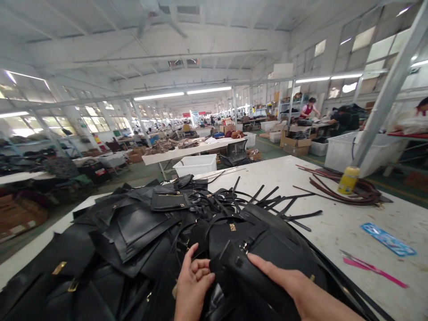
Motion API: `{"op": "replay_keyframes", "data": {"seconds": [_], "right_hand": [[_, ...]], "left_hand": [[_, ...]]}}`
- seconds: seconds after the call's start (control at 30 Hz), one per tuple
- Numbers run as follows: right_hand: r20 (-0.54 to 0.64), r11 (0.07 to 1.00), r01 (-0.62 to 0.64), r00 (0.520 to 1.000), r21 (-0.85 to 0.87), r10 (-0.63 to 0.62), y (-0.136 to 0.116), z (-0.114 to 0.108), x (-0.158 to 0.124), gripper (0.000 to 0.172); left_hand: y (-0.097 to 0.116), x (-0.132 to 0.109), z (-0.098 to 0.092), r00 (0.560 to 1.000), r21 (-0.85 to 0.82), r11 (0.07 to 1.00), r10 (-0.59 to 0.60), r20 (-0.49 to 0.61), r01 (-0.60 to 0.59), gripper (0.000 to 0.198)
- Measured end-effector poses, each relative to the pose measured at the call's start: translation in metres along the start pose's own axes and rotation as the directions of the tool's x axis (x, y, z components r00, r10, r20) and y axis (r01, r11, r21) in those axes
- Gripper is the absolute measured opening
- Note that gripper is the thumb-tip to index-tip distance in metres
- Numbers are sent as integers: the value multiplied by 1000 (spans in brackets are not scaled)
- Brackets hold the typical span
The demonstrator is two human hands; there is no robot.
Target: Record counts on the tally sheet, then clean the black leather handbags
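A black leather bag (254, 249) with gold clasps lies in front of me on a white worktable (334, 223). My left hand (192, 285) curls its fingers against the bag's left edge, gripping a flap. My right hand (284, 278) lies on top of the bag with its fingers stretched toward the clasp. To the left spreads a heap of black leather bag parts (133, 223) with gold fittings. Black straps (267, 200) fan out behind the bag.
Brown straps (337, 183) and a yellow bottle (347, 179) sit at the table's far right. A blue tool pack (388, 239) and pink scissors (371, 267) lie on the right. A slanted metal post (388, 89) rises there. White bins (195, 165), other tables and workers fill the hall.
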State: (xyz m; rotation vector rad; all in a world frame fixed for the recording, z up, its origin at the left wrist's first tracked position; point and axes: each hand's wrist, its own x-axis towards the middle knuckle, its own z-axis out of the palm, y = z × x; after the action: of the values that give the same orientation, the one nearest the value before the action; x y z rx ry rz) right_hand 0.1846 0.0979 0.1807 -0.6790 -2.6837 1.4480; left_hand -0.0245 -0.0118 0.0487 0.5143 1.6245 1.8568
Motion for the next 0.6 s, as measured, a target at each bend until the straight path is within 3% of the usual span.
{"op": "replay_keyframes", "data": {"seconds": [0.2, 0.33, 0.5, 0.6], "right_hand": [[108, 992, 100, 990, -77, -91, -3, 30, 30, 85], [-71, 977, 211, 975, -2, -211, 0, 41, 46, 89], [-178, 987, 64, 983, 148, -37, 10, 8, 27, 88], [-285, 995, -29, 957, 97, 56, 32, -22, -5, 86]], "left_hand": [[3, -12, -12, 996, -48, 999, -18, 92, 23, 85], [-2, -12, -9, 997, -20, 1000, -17, 69, 19, 85], [20, -11, -6, 975, 421, 904, -23, 223, -75, 20], [43, 1, -36, 979, 578, 801, 47, 197, -154, 25]]}}
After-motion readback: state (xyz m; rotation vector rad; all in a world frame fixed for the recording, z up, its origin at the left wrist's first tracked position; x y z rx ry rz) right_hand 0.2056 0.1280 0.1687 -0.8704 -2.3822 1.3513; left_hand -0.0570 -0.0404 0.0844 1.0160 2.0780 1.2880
